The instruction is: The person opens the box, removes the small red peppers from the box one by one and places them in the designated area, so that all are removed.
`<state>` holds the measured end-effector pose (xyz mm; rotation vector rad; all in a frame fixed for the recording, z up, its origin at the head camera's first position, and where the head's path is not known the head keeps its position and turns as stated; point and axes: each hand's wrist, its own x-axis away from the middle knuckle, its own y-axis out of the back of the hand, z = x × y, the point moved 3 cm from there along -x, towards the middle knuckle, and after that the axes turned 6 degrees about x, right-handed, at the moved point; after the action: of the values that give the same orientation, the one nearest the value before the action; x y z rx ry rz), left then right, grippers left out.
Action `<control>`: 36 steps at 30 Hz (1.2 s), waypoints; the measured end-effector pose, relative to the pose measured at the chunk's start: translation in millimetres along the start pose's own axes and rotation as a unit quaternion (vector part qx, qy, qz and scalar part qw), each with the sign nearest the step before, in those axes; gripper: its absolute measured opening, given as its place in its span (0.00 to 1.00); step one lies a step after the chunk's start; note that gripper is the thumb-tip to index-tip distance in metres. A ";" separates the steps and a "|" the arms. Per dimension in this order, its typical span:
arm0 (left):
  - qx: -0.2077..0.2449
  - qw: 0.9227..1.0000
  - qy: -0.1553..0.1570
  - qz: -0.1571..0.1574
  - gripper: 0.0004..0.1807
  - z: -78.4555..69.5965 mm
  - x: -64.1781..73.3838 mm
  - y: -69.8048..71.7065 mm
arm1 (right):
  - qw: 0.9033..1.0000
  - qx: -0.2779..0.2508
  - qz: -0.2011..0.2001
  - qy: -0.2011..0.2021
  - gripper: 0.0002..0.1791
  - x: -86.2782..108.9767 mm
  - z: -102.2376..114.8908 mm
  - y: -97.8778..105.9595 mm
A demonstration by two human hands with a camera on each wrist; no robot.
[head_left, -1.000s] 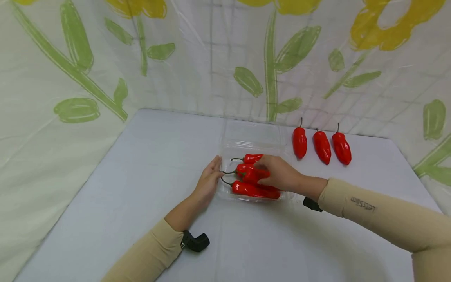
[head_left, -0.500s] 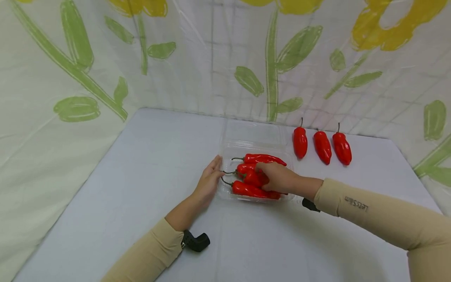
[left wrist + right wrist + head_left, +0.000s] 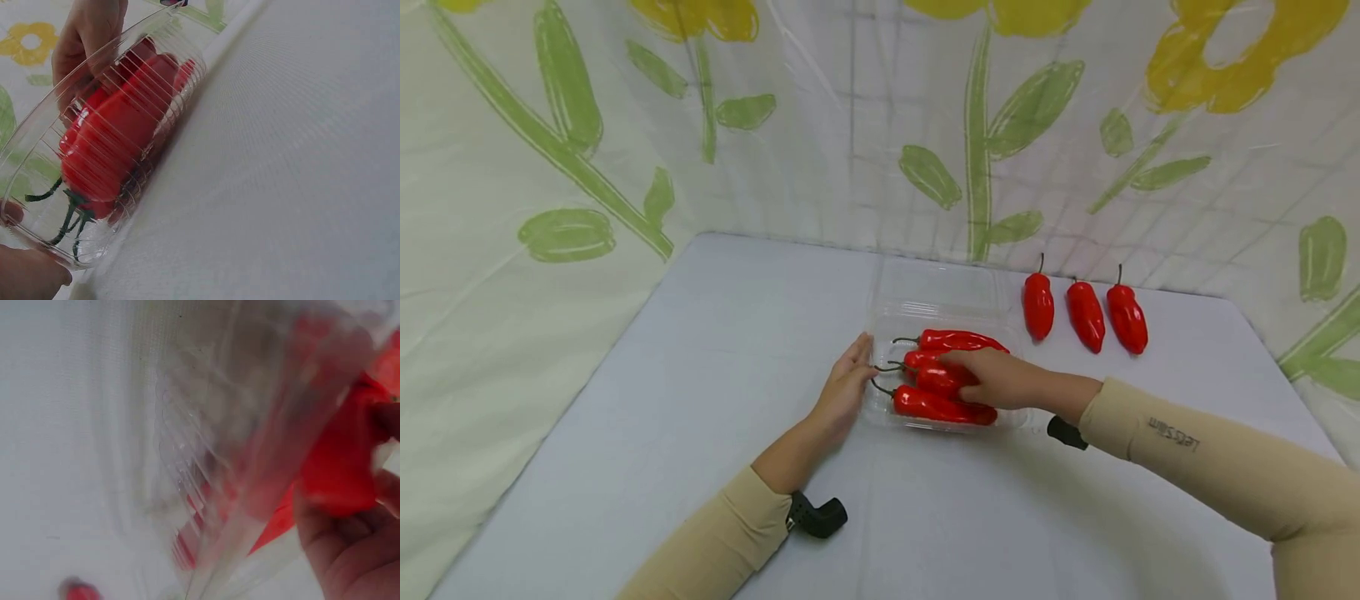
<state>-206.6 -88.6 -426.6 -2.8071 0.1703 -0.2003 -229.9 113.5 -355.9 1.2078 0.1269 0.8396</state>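
Note:
A clear plastic clamshell box (image 3: 936,283) lies on the table with its lid folded back. Inside are red peppers with green stems: one at the back (image 3: 958,338), one at the front (image 3: 925,404) and others between. My right hand (image 3: 1000,379) reaches into the box from the right and grips a middle pepper (image 3: 938,380) between thumb and fingers; that pepper is blurred in the right wrist view. My left hand (image 3: 842,387) rests against the box's left side with fingers fairly straight. Through the ribbed wall, the left wrist view shows peppers (image 3: 106,150) heaped together.
Three more red peppers (image 3: 1038,306) lie in a row right of the lid, stems toward the back. Behind the white table (image 3: 715,358) hangs a cloth (image 3: 820,150) printed with flowers. Black devices (image 3: 818,517) sit at both wrists.
The right hand has lowered the held pepper among the others and shifted slightly, so the back pepper shows whole. The left hand and the three outer peppers stay put.

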 end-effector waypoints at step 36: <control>0.002 1.000 -0.011 0.002 0.35 0.7 0.3 -0.1 | 0.943 -0.259 -0.174 -0.115 0.31 60.7 -57.0 14.9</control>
<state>-206.2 -88.3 -427.2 -2.8030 0.1704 -0.1695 -223.8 197.1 -344.8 0.7457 -0.0694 0.3791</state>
